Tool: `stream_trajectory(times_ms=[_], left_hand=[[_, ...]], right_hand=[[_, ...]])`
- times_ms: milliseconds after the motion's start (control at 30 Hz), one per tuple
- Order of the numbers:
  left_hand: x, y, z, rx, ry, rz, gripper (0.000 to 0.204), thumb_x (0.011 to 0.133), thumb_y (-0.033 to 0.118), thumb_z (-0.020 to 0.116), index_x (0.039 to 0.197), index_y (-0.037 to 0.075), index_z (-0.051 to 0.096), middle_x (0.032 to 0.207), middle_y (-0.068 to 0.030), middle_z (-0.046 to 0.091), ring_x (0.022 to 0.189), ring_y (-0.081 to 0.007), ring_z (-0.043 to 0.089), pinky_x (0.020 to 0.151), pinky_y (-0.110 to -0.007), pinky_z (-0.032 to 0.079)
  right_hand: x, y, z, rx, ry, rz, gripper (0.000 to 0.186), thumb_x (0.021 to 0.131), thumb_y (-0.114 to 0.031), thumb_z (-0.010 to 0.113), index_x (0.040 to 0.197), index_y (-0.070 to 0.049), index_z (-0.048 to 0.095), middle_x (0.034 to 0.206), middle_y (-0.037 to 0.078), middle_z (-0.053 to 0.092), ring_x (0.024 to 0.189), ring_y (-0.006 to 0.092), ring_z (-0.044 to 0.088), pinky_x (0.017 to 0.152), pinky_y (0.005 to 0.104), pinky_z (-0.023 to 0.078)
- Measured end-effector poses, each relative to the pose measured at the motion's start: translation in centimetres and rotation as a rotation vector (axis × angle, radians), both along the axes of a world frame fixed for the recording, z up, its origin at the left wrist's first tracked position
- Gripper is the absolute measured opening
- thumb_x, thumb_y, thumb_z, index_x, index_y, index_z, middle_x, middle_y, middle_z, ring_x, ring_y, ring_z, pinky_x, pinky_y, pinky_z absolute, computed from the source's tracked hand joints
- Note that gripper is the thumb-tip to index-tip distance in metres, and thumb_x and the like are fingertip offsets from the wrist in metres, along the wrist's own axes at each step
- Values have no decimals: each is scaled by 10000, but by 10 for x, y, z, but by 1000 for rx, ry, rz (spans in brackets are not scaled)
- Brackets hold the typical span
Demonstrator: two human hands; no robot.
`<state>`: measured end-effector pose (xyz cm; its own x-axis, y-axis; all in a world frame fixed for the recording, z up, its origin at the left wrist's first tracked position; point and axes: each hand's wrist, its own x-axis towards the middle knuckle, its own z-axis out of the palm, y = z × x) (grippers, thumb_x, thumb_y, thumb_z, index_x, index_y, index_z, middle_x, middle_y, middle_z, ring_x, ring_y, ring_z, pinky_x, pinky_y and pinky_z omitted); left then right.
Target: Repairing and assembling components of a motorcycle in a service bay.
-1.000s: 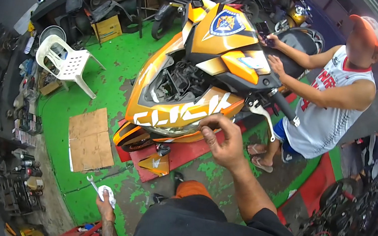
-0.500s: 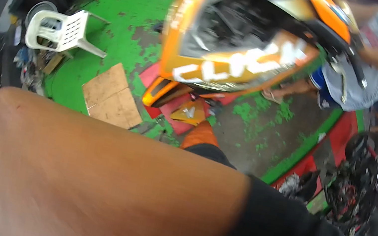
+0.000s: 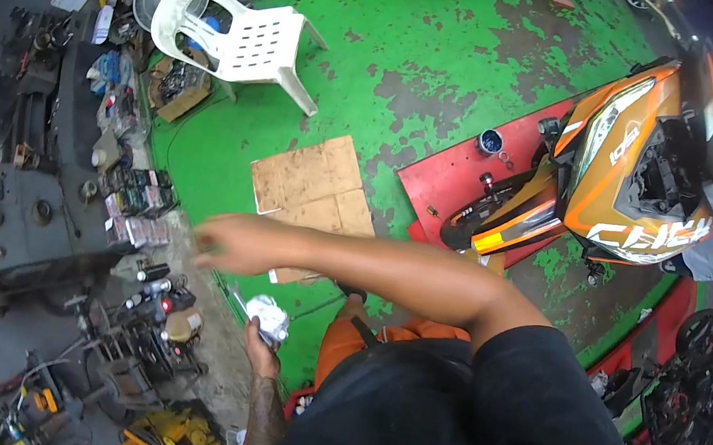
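Observation:
My left hand (image 3: 262, 354) is low in the view, its fingers closed around a crumpled white bundle (image 3: 268, 317) with a greyish underside. I cannot make out whether it is cloth or plastic. A thin pale rod shows beside the bundle. My right arm stretches across to the left above it, and my right hand (image 3: 243, 244) is smeared by motion, so its fingers are unclear. Nearest to that hand are stacked small boxes (image 3: 137, 198) and a few small bottles (image 3: 158, 292) along the left side.
An orange motor scooter (image 3: 612, 182) stands on a red platform (image 3: 442, 171) at the right, with a can (image 3: 489, 142) on it. A person stands behind the scooter. A white plastic chair (image 3: 259, 43) and flattened cardboard (image 3: 311, 181) are on the green floor. Yellow-handled tools (image 3: 174, 443) lie lower left.
The view has turned left, moving the scooter rightward. My right arm, which was close and filling the lower view, now reaches left. My left hand with the white bundle has come into sight.

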<state>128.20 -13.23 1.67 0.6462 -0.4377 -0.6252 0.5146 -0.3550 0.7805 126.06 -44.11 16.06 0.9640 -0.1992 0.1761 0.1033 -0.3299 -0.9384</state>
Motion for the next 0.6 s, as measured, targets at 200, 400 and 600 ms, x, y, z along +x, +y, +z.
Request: stream_trajectory(times_ms=[200, 400, 600], left_hand=[[27, -193, 88, -44, -71, -643, 477, 985, 208, 647, 1401, 25, 501, 1134, -81, 658, 915, -152, 651, 667, -268, 513], [-15, -362, 116, -400, -539, -1234, 712, 953, 32, 600, 1575, 58, 256, 1431, -280, 487, 1342, -367, 496, 1061, -424, 451], [14, -528, 119, -17, -731, -1557, 737, 941, 98, 600, 1586, 86, 243, 1413, -274, 490, 1278, -407, 526, 1037, -470, 462]], right_hand=[[-138, -15, -69, 1199, 514, -481, 666, 1041, -576, 418, 1452, -53, 421, 1299, 135, 601, 1153, 236, 608, 964, 416, 494], [-144, -79, -87, 1170, 153, -1044, 515, 1060, -375, 526, 1363, 40, 543, 1179, 153, 668, 1075, 211, 614, 934, 348, 493], [-165, -211, -100, 866, -177, -1469, 326, 1070, -233, 505, 1231, 37, 589, 1071, 114, 681, 941, 163, 635, 816, 352, 521]])
